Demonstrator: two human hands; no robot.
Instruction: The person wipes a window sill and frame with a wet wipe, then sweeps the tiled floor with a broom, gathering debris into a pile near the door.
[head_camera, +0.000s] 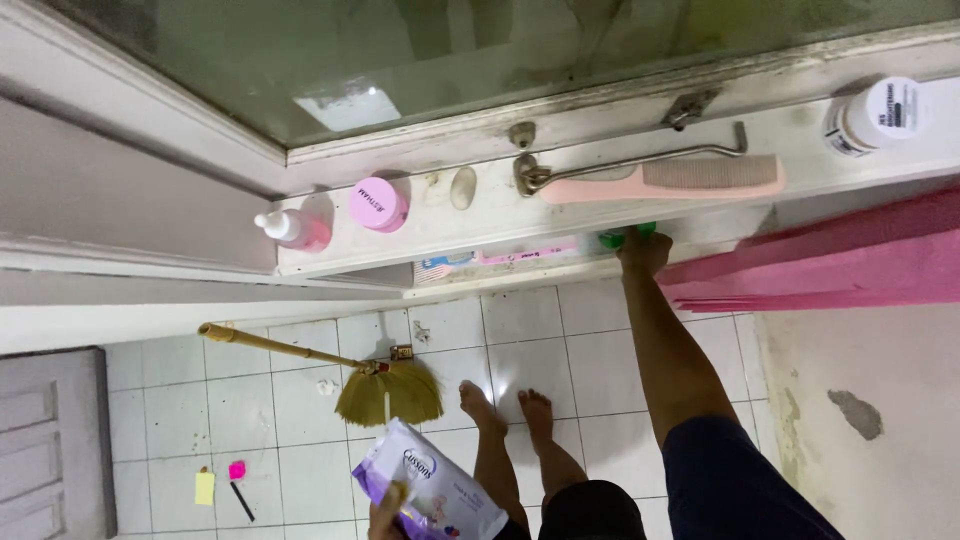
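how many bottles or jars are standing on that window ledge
3: a pink pump bottle at the ledge's left end, a pink-lidded jar beside it, and a white jar at the far right. Others may sit beyond the frame.

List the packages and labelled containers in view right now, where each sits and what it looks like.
Soft pouch: bottom of frame, held in the left hand; purple and white.
Pump bottle: left end of the window ledge; pink, white pump.
Round jar: ledge, beside the pump bottle; pink lid with a label.
White bottle: right end of the ledge; dark label patch.
Right hand: at the ledge's lower edge, on something green.
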